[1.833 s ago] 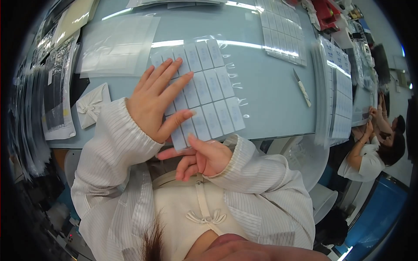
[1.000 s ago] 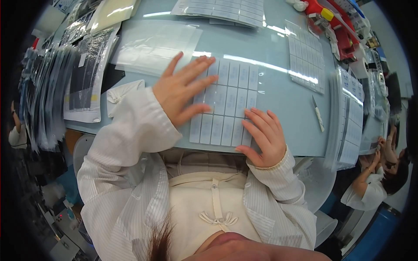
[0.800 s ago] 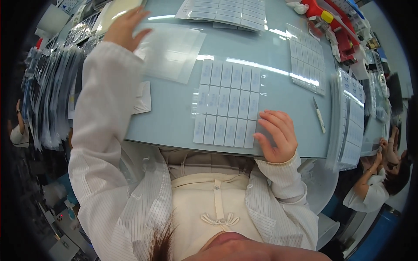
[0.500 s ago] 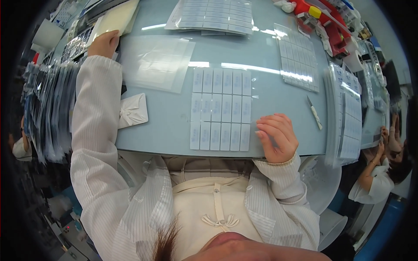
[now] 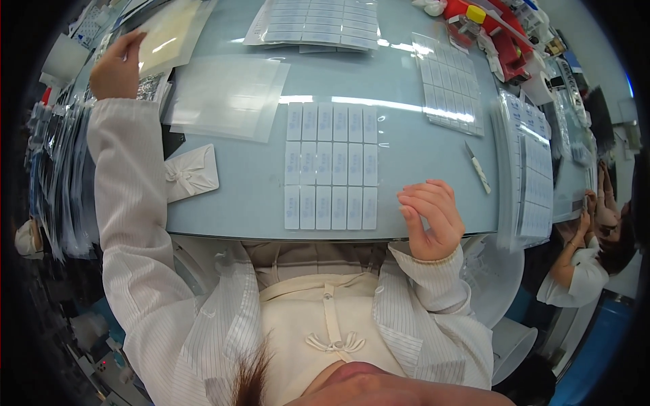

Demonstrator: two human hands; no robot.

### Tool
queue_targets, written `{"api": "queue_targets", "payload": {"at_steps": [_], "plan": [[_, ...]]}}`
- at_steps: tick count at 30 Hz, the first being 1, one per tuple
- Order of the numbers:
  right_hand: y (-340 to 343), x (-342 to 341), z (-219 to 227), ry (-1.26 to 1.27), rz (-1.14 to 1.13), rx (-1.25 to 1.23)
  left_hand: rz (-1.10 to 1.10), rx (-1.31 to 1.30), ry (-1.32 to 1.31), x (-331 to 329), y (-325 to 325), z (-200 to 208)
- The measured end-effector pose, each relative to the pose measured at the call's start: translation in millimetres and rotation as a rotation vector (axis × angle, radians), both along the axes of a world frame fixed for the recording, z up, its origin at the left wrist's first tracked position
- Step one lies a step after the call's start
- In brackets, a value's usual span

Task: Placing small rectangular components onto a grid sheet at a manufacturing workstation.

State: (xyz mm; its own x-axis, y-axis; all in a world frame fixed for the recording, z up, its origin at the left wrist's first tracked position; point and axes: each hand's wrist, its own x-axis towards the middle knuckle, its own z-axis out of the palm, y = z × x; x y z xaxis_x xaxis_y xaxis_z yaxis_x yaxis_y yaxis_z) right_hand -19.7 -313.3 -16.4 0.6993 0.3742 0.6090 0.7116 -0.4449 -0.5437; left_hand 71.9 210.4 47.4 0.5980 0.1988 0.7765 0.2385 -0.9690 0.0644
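At the far left, my left hand (image 5: 116, 68) pinches the edge of a cream-coloured, translucent plastic sheet (image 5: 166, 49), thumb against fingers. My right hand (image 5: 433, 218) hovers by the table's near edge, holding nothing, its fingers loosely curled and the thumb apart. To its left, a flat sheet of white rectangular labels (image 5: 331, 164) in rows lies in front of me. Clear plastic films (image 5: 223, 98) lie overlapped between that label sheet and my left arm.
A stack of label sheets (image 5: 318, 24) lies at the back; another sheet (image 5: 448, 81) lies right of it. A slim knife (image 5: 478, 168) rests near a standing bundle of sheets (image 5: 528, 169). A white pouch (image 5: 193, 172) sits beside my left sleeve. Red containers (image 5: 504, 51) stand far right.
My left hand has moved left and slightly nearer the far edge, drawing the cream sheet along. My right hand stays by the near edge. The whole view has shifted slightly.
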Motion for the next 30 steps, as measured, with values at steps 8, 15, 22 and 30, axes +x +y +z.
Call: {"api": "queue_targets", "payload": {"at_steps": [8,15,22,30], "plan": [[23,-11,11,0.733,0.286,0.646,-0.947,0.233,0.247,-116,-229,28],[22,-6,15,1.223,0.320,0.817,-0.926,-0.092,0.295,-141,-239,-16],[33,-11,35,1.658,0.604,0.463,-0.938,-1.422,0.214,-134,-225,-56],[43,-16,27,1.755,0.558,0.506,-1.134,-1.324,0.274,-127,-238,-67]]}}
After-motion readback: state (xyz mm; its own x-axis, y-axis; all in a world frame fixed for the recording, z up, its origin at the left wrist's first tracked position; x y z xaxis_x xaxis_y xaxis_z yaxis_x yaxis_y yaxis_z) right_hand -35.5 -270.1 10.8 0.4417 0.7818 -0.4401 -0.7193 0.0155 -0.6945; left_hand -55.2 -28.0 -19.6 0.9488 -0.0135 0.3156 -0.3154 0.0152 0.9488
